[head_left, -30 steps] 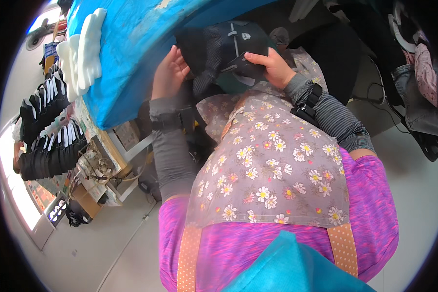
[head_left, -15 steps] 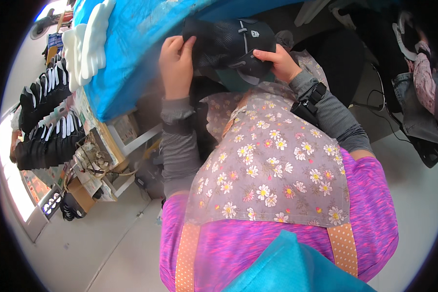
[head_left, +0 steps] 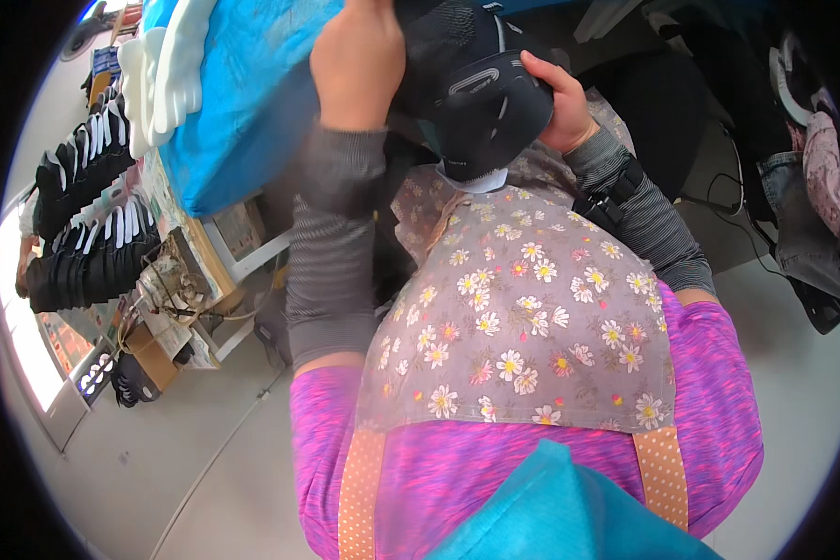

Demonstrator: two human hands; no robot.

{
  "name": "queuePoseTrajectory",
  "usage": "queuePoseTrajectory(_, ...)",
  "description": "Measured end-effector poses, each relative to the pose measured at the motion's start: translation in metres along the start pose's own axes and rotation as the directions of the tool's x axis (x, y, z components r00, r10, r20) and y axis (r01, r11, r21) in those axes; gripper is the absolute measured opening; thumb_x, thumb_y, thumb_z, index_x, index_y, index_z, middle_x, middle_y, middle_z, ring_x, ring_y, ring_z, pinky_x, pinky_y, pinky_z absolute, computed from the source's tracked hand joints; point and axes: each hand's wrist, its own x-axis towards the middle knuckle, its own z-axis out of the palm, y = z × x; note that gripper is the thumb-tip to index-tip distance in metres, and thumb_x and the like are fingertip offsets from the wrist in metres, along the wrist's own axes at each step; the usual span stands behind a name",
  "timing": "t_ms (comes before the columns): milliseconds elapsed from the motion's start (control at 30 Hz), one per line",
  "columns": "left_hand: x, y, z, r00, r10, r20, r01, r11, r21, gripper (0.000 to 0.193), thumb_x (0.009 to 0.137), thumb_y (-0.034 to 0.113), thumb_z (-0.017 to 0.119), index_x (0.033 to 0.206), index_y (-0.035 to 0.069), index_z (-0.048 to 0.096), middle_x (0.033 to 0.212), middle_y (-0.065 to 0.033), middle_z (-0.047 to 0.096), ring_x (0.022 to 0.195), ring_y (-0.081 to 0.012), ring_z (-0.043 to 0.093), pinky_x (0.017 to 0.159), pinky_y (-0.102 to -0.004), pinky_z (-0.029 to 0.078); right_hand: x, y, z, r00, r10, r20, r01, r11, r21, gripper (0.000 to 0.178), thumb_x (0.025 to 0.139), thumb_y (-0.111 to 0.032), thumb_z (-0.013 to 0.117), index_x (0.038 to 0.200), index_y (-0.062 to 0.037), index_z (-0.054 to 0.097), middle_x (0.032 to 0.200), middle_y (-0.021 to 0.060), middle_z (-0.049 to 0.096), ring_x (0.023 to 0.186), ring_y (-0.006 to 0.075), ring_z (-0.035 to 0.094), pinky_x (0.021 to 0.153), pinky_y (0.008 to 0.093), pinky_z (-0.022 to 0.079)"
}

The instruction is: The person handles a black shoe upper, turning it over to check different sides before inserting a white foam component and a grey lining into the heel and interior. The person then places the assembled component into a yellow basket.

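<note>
A black shoe upper [head_left: 490, 112] with mesh panels and pale trim hangs in front of my apron, and a white edge shows at its lower end. My right hand [head_left: 569, 110] is closed on its right side, thumb on top and the other fingers behind it. Close to the upper's far left part is my left hand [head_left: 359, 70], raised to the top of the picture. Its fingertips run out of view, so its grip is hidden.
A blue cover [head_left: 243, 103] drapes the table at the left, with white wavy-edged pieces [head_left: 177, 70] on it. Beyond stands a rack of black shoe uppers [head_left: 89, 252]. Clothes [head_left: 803, 196] hang at the right, near a cable [head_left: 719, 201].
My left hand has moved up and slightly right, its fingers leaving the picture. The shoe upper has turned and dropped nearer my apron. My right hand keeps its grip, slightly farther right.
</note>
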Motion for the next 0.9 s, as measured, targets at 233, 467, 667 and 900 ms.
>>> queuePoseTrajectory(233,0.029,-0.057,0.067,0.918,0.302,0.256,-0.303,0.952,-0.038,0.025,0.102,0.029,0.05,0.108,0.006,0.057,0.079,-0.0292,0.063,0.074,-0.0497,0.061,0.061,-0.0578,0.045,0.008,0.017,-0.017,0.998,0.019,-0.056,-0.008,0.983,0.183,0.033,0.099,-0.028,0.055,0.11,-0.001,0.069,0.104,0.0109,0.073,0.094,0.0207,0.071,0.09,0.0326,0.055)
queuePoseTrajectory(467,0.002,-0.09,0.115,0.978,0.117,0.171,-0.085,0.98,-0.182,0.028,0.098,0.029,0.057,0.109,0.003,0.057,0.088,-0.0338,0.062,0.087,-0.0512,0.06,0.07,-0.0556,0.048,0.014,0.021,-0.024,0.994,0.06,-0.092,-0.045,0.985,0.166,0.032,0.099,-0.029,0.054,0.109,-0.0021,0.069,0.106,0.0098,0.073,0.094,0.0201,0.071,0.09,0.0331,0.055)
queuePoseTrajectory(667,-0.01,-0.105,0.092,0.978,-0.157,0.138,0.201,0.888,-0.415,0.053,0.081,0.047,0.077,0.097,-0.002,0.067,0.081,-0.0171,0.07,0.075,-0.0263,0.066,0.072,-0.0365,0.051,0.018,0.019,-0.023,0.985,0.145,-0.097,-0.124,0.972,0.199,0.034,0.099,-0.033,0.055,0.112,-0.0047,0.069,0.108,0.0094,0.073,0.097,0.0215,0.07,0.092,0.0362,0.054)
queuePoseTrajectory(900,0.002,-0.071,0.026,0.743,-0.22,0.632,0.502,0.807,-0.311,0.053,0.087,0.041,0.072,0.104,-0.008,0.066,0.091,-0.0137,0.07,0.082,-0.0187,0.066,0.075,-0.034,0.052,0.016,0.022,-0.013,0.938,0.245,-0.246,-0.19,0.955,0.228,0.032,0.097,-0.033,0.059,0.11,-0.0064,0.07,0.108,0.0089,0.072,0.099,0.0226,0.069,0.093,0.0396,0.054)
